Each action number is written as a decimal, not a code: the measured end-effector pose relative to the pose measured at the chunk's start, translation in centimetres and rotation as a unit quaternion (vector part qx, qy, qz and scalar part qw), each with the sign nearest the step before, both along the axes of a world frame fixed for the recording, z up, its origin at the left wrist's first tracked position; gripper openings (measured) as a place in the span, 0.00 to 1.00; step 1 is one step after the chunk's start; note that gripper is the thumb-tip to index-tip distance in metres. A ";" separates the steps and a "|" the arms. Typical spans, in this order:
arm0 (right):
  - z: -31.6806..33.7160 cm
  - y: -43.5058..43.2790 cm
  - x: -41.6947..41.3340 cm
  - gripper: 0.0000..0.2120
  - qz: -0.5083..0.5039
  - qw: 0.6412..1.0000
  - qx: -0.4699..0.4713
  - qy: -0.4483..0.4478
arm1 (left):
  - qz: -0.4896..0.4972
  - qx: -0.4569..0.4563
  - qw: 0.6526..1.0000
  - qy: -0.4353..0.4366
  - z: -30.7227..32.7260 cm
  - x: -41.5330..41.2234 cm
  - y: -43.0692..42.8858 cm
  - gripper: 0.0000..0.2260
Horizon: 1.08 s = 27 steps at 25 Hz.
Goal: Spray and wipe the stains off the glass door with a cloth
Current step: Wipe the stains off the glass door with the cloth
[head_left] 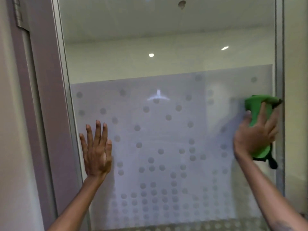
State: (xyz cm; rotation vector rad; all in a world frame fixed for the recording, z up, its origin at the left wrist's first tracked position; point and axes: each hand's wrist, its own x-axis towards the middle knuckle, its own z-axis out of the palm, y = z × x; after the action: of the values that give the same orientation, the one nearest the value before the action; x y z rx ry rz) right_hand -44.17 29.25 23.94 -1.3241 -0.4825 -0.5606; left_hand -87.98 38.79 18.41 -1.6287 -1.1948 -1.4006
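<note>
The glass door (pixel 166 67) fills the view, clear at the top and covered lower down by a frosted film dotted with grey circles. My left hand (pixel 97 150) lies flat on the frosted glass near the left frame, fingers spread, holding nothing. My right hand (pixel 256 130) presses a green cloth (pixel 257 104) against the glass at the right edge, beside the metal frame. A dark corner of the cloth hangs below the hand. No spray bottle is in view.
A metal frame (pixel 64 77) borders the glass on the left, with a mauve door jamb (pixel 43 97) and a hinge (pixel 20 12) beyond it. Another metal strip (pixel 279 64) runs down the right side. Ceiling lights show through the clear upper glass.
</note>
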 end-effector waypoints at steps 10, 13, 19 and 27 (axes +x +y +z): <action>-4.9 5.7 -27.7 0.25 0.066 0.854 -0.047 -0.514 | -0.024 0.014 1.000 0.015 0.1 -0.5 -0.1 0.25; -6.1 5.9 -23.9 0.25 0.064 0.746 -0.068 -0.659 | -0.023 0.006 1.000 0.012 0.3 -0.5 -0.4 0.25; -7.1 3.3 -9.1 0.24 0.004 0.781 -0.061 -0.621 | -0.029 0.015 0.999 0.002 0.1 -0.4 -0.4 0.25; -8.3 -0.1 2.9 0.26 -0.051 0.986 -0.059 -0.146 | -0.023 0.033 0.999 0.004 -0.1 -0.2 0.1 0.24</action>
State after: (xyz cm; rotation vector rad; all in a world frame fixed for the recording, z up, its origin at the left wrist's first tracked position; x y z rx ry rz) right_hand -41.24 29.12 15.62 -1.3916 -0.7003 -0.8280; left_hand -88.18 38.90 18.32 -1.6241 -1.1017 -1.4469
